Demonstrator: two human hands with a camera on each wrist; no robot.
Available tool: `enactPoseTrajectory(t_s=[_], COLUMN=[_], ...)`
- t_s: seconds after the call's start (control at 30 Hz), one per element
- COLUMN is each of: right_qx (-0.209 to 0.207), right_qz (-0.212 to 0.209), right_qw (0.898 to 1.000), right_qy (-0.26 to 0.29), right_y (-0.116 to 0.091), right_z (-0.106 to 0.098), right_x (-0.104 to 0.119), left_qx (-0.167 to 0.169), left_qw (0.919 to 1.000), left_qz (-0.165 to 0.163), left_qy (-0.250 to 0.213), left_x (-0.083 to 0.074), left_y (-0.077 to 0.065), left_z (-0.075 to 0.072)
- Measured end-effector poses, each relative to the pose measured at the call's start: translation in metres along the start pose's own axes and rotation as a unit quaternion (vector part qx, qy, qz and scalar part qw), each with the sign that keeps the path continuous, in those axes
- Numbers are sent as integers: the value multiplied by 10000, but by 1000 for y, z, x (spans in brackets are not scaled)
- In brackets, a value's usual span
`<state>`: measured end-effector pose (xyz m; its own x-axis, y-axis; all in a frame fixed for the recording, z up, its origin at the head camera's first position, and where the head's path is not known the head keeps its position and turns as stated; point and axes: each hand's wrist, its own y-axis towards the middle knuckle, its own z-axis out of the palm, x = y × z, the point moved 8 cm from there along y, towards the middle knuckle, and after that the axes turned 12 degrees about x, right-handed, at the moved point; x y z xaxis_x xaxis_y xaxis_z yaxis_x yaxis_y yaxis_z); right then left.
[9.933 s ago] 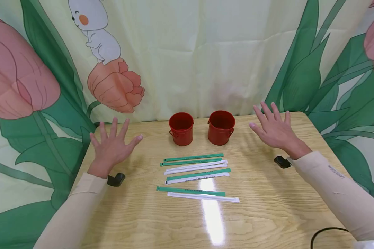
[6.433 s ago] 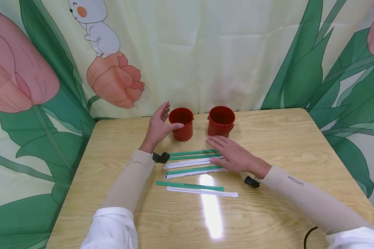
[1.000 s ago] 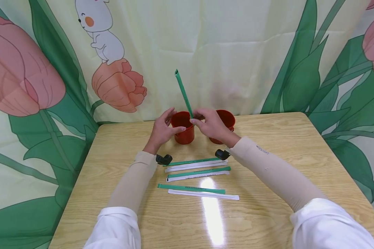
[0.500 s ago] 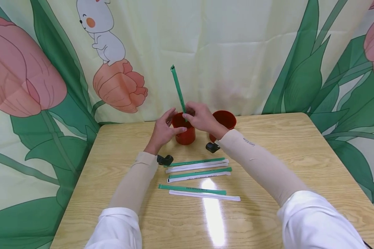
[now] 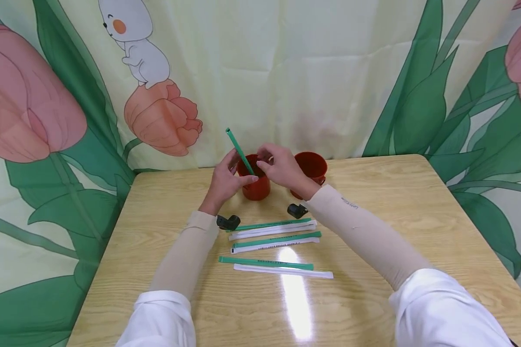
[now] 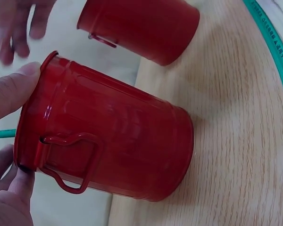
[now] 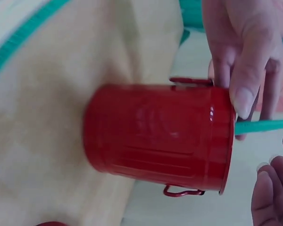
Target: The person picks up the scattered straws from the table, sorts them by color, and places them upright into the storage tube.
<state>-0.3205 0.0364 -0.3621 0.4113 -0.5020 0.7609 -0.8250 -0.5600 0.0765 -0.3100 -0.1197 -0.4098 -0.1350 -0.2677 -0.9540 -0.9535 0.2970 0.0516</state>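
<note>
left bucket (image 5: 257, 190) is gripped at its rim by the left hand (image 5: 225, 182). green stick (image 5: 239, 150) is stood inside it, tilted. right hand (image 5: 282, 166), slack and free, is held just beside it; other sticks (image 5: 277, 239) are laid in front of it.

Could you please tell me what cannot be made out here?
Head view: lower end of the tilted green stick, hidden by the left bucket.
Head view: part of the right bucket, behind the right hand.
Head view: wording on the printed white stick, too small.
Left wrist view: part of the right hand, cut off by the edge.
</note>
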Motion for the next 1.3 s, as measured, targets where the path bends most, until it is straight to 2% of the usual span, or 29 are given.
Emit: enactPoseTrajectory(t_s=[0.07, 0.17, 0.4, 0.53, 0.67, 0.83, 0.97, 1.3], right_qx=[-159, -184, 99, 305, 596, 876, 1003, 1191], right_qz=[-148, -317, -390, -296, -39, 337, 500, 559], right_qw=[9997, 9993, 9992, 9991, 9979, 9947, 9928, 9903], right_qy=[-71, -66, 50, -73, -244, -408, -412, -438], right_y=[-11, -32, -81, -96, -104, -110, -113, -111], right_z=[-4, -6, 3, 12, 21, 22, 23, 34], right_x=[2, 0, -24, -44, -68, -94, -99, -106], left_qx=[-7, -49, 8, -27, -62, -16, -12, -49], left_qw=[10000, 10000, 9994, 9988, 9988, 9987, 9987, 9986], left_qz=[69, 24, -358, -481, -453, -482, -486, -514], left_qy=[-39, -35, -15, -91, -149, -167, -154, -120], left_x=[-2, -2, 3, 8, 10, 7, 8, 8], left_y=[0, 0, 1, 2, 1, 2, 3, 3], left_z=[0, -1, 3, 1, -1, 3, 4, 1])
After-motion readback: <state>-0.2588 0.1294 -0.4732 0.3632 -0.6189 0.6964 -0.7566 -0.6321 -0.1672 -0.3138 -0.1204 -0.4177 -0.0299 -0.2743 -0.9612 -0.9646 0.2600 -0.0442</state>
